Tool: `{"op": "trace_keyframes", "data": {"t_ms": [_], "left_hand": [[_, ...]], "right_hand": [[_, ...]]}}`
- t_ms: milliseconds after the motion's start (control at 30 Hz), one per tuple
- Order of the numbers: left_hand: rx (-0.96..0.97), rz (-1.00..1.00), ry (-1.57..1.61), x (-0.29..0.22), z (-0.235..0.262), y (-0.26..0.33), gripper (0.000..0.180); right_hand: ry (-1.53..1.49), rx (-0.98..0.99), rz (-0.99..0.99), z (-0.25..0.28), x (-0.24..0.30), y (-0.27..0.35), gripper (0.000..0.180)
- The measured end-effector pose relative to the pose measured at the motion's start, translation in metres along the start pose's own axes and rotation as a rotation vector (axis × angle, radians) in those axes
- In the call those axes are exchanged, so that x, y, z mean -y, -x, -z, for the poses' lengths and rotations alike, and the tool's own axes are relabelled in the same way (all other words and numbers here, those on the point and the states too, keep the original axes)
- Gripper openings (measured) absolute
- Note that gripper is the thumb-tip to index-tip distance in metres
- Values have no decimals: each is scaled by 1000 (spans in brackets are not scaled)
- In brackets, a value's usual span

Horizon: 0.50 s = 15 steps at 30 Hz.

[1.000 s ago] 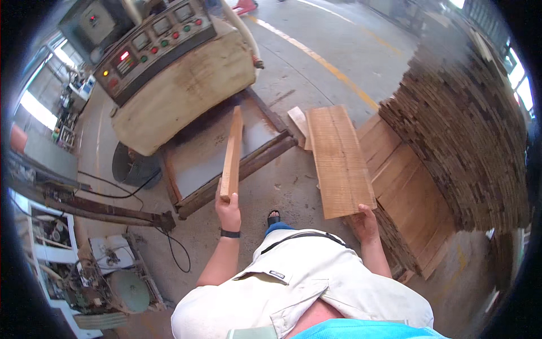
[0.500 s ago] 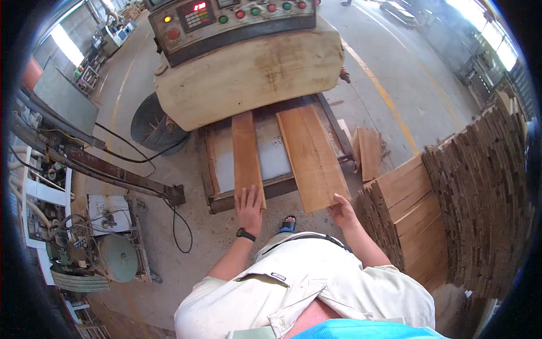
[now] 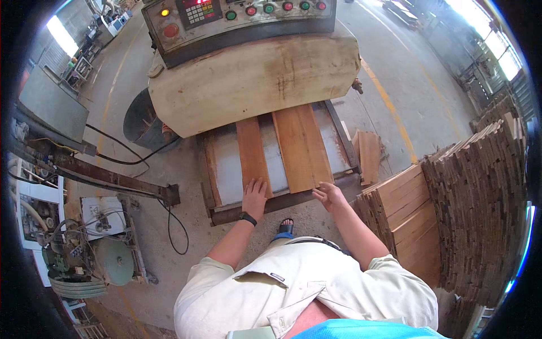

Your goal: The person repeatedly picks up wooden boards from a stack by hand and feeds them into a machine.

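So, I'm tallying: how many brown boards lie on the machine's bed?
2: a narrow brown wooden board under the left hand, a wide brown wooden board by the right hand. More may hide beneath the cream housing.

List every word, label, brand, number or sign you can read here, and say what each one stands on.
None reads clearly.
Red display on the machine: cut off by the picture's top edge.
Keypad: markings too small.
Tag on the shirt: too small.

Blown-out window panels [image 3: 507, 59] at two o'clock and a glaring window [image 3: 62, 35] at ten give soft light, while fisheye distortion bows the board stack [image 3: 474, 209] at three.
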<state>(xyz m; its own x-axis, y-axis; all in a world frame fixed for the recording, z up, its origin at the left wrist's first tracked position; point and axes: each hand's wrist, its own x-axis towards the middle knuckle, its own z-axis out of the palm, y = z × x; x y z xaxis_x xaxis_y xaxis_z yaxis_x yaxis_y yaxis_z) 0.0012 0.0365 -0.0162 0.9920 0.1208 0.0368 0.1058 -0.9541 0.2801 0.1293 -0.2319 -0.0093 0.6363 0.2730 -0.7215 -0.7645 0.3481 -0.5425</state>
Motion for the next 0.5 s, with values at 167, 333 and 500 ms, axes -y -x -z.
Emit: {"op": "trace_keyframes", "data": {"t_ms": [167, 333, 500], "left_hand": [[6, 23, 11, 21, 7, -45, 56], [-1, 61, -1, 44, 13, -97, 56], [50, 65, 3, 54, 22, -132, 57]], "right_hand": [[-53, 55, 35, -27, 17, -64, 44], [-69, -24, -46, -67, 42, -101, 41], [-5, -3, 29, -78, 51, -109, 45]]}}
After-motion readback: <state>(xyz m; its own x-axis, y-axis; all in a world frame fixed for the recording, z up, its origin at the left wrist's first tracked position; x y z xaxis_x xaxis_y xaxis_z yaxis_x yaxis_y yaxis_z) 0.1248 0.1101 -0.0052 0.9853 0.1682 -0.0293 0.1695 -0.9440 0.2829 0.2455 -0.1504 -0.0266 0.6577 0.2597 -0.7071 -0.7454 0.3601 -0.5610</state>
